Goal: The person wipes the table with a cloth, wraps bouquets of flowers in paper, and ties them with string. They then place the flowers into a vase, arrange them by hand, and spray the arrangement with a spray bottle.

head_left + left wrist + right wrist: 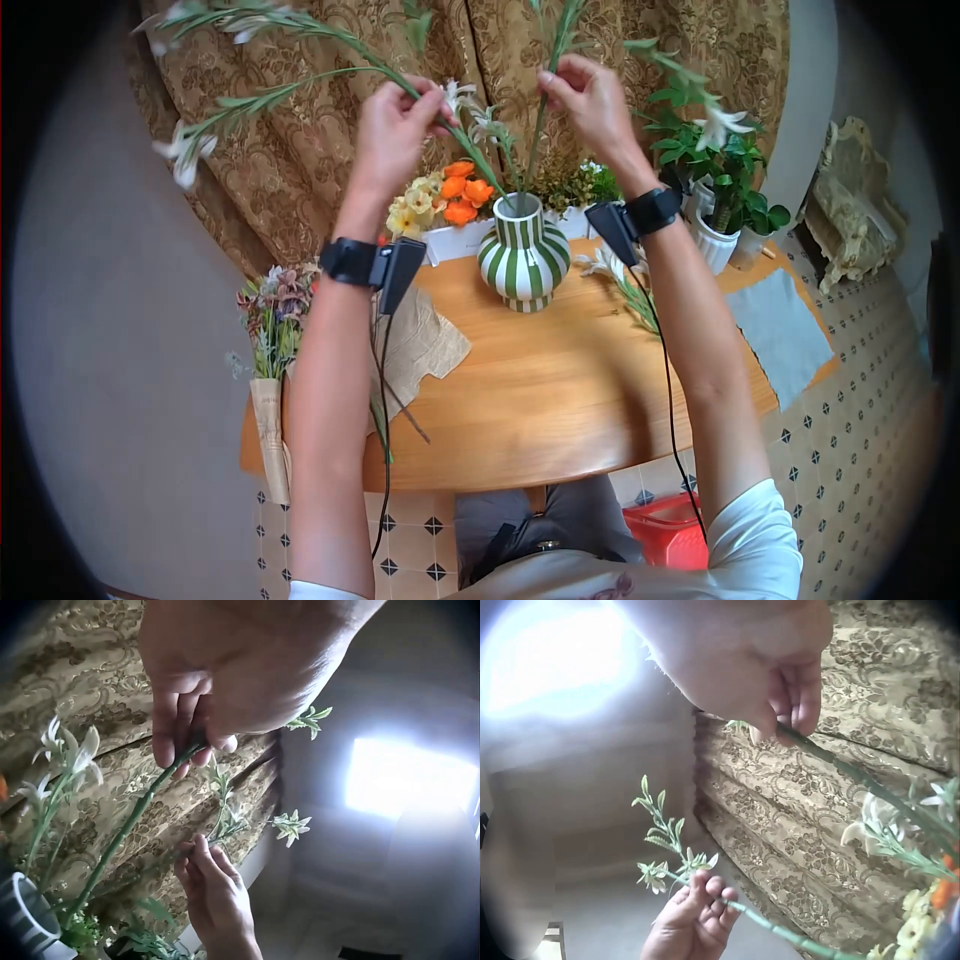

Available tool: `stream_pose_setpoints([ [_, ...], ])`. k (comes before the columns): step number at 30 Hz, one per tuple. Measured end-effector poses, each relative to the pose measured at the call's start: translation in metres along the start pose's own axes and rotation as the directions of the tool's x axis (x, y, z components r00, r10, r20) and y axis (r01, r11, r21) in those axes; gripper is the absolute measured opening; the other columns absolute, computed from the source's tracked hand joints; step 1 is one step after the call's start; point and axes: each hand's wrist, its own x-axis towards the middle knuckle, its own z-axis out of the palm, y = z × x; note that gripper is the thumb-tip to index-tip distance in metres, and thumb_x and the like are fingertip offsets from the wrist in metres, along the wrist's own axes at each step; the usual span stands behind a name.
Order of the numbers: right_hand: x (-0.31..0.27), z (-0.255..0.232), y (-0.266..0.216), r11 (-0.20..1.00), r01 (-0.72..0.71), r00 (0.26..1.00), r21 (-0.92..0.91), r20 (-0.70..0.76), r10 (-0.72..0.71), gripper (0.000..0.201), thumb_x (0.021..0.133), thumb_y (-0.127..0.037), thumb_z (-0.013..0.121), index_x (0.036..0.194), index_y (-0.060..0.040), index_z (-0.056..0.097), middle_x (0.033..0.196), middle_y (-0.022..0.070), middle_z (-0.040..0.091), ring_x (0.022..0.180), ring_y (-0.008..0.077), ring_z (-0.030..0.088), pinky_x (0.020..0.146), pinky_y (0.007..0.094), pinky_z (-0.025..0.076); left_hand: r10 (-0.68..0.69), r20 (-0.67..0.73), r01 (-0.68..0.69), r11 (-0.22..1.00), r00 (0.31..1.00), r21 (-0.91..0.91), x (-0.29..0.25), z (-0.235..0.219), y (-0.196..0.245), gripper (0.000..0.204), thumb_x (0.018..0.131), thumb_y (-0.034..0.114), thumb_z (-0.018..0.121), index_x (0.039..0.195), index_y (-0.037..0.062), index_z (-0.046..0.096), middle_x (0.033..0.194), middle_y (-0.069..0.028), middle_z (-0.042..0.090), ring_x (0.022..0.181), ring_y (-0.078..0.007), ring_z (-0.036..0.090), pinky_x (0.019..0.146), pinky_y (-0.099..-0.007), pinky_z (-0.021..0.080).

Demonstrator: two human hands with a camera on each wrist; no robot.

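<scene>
Green-and-white striped, the round-bellied ceramic vase (pixel 523 252) stands upright near the far edge of the round wooden table (pixel 560 390), with two long green flower stems rising out of its mouth. The left hand (pixel 395 130) is raised above and to the left of the vase, its fingers and thumb pinched round the long leafy stem with small white blossoms (pixel 300 85), which slants from the vase up and away to the left. The right hand (pixel 590 98) is raised above and to the right of the vase, its fingertips pinched on the straighter green stem (pixel 548 95) that climbs almost upright from the vase. The two hands are apart, one on each stem. Behind the vase a cluster of orange and yellow flowers (pixel 445 197) sits in a white box before a gold patterned curtain (pixel 300 170). A crumpled sheet of brown paper (pixel 425 345) lies on the table's left side, and a potted green plant (pixel 725 190) stands at its far right.
</scene>
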Motion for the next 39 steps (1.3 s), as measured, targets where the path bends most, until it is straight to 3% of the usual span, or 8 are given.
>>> stream_pose_setpoints([
  [6,-0.051,0.014,0.056,0.979,-0.204,0.954,-0.03,0.216,0.205,0.022,0.09,-0.016,0.07,0.081,0.0029,0.065,0.069,0.0056,0.067,0.061,0.009,0.058,0.057,0.0294,0.047,-0.199,0.137,0.194,0.98,0.97,0.054,-0.005,0.035,-0.07,0.01,0.099,0.011,0.059,0.096,0.001,0.058,0.083,-0.0049,0.067,0.075,-0.0132,0.068,0.066,-0.0266,0.055],
  [10,-0.092,0.023,0.073,0.947,-0.197,0.922,-0.254,0.281,0.267,0.024,0.084,-0.018,0.074,0.079,0.0025,0.062,0.066,0.0136,0.059,0.062,0.0226,0.058,0.062,0.0383,0.047,-0.336,0.29,0.291,0.938,0.896,0.188,-0.042,0.054,-0.121,0.01,0.098,0.011,0.062,0.097,0.0019,0.058,0.08,-0.0015,0.064,0.068,-0.0091,0.061,0.06,-0.024,0.05],
  [16,-0.117,0.03,0.061,0.906,-0.217,0.937,-0.364,0.183,0.298,0.029,0.082,-0.022,0.075,0.092,0.0031,0.065,0.083,0.0192,0.066,0.078,0.0335,0.065,0.073,0.0413,0.051,-0.245,-0.289,0.329,0.898,0.925,0.292,-0.064,0.081,-0.151,0.027,0.087,0.014,0.076,0.101,-0.0018,0.058,0.081,-0.0037,0.065,0.066,-0.0083,0.059,0.057,-0.0266,0.048],
  [18,-0.122,0.036,0.069,0.927,-0.247,0.955,-0.282,0.091,0.282,0.036,0.086,-0.023,0.074,0.107,0.0036,0.062,0.09,0.014,0.068,0.086,0.0234,0.067,0.077,0.0347,0.053,-0.278,-0.279,0.367,0.86,0.919,0.353,-0.061,0.082,-0.154,0.029,0.086,0.014,0.076,0.101,-0.0031,0.057,0.082,-0.0049,0.065,0.067,-0.0094,0.06,0.059,-0.0269,0.05],
  [22,-0.118,0.047,0.091,0.923,-0.259,0.943,-0.285,0.131,0.305,0.047,0.083,-0.025,0.076,0.115,0.0059,0.06,0.099,0.0201,0.07,0.089,0.0322,0.068,0.08,0.0385,0.053,-0.291,-0.268,0.355,0.906,0.918,0.232,-0.054,0.08,-0.187,0.036,0.082,0.021,0.074,0.101,-0.0051,0.059,0.082,-0.0117,0.065,0.078,-0.0231,0.067,0.072,-0.0362,0.053],
  [24,-0.115,0.057,0.113,0.936,-0.327,0.941,0.128,0.135,0.31,0.045,0.084,-0.027,0.075,0.113,0.0059,0.061,0.094,0.0206,0.071,0.086,0.0298,0.07,0.078,0.0369,0.053,-0.315,-0.211,0.361,0.901,0.925,0.24,-0.051,0.079,-0.176,0.029,0.085,0.012,0.068,0.107,-0.0049,0.057,0.088,-0.0102,0.067,0.081,-0.0189,0.067,0.073,-0.0311,0.053],
  [31,-0.108,0.039,0.081,0.9,-0.418,0.896,-0.122,0.111,0.431,0.046,0.086,-0.028,0.073,0.111,0.009,0.062,0.079,0.0183,0.071,0.074,0.0292,0.07,0.073,0.0377,0.053,-0.427,0.021,0.427,0.897,0.904,-0.117,-0.056,0.078,-0.127,0.032,0.09,0.0,0.061,0.121,-0.0042,0.052,0.097,-0.0073,0.068,0.084,-0.0125,0.066,0.073,-0.0245,0.051],
  [39,-0.08,0.036,0.065,0.868,-0.45,0.885,-0.21,0.026,0.465,0.054,0.082,-0.034,0.074,0.115,0.0079,0.063,0.088,0.0205,0.073,0.084,0.0315,0.072,0.078,0.04,0.054,-0.574,-0.127,0.573,0.818,0.809,-0.049,-0.045,0.091,-0.095,0.019,0.098,0.008,0.056,0.112,-0.0036,0.057,0.094,-0.0089,0.067,0.086,-0.0174,0.066,0.076,-0.032,0.052],
])
